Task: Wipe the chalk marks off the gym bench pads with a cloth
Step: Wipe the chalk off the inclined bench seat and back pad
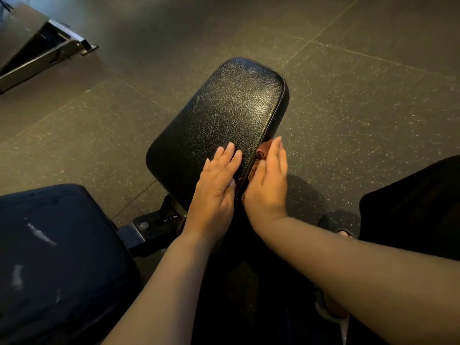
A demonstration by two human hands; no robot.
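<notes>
Floor: dark speckled rubber tiles, filling most of the view. A piece of metal equipment sat at far left, not involved.

Back pad: large dark pad at near left. White chalk marks showed on its surface, several smears, unwiped.

Seat pad: black grained pad in the centre, running from near to far. No chalk was visible on its top face. Its right side edge was mostly hidden from this angle, so its condition there could not be read. An adjustment bracket joined the two pads.

Left hand: laid flat on the near right part of the seat pad top, fingers straight and together, holding nothing. Judged to be steadying the pad.

Right hand: just beside the left, at the pad's right side edge, the two hands close but not touching. Fingers nearly straight, thumb over the cloth, holding it bunched against the edge.

Cloth: small, reddish-brown, crumpled between the right hand and the seat pad's right edge, only partly visible.

Step in hand, as judged: wiping the seat pad's side edge, top face apparently done.

Next move calls for finishing the stroke along that edge, then carrying the cloth left and near to the back pad and rubbing the smears with firm, flat pressure. A fresh fold of cloth would help, to avoid respreading chalk.
</notes>
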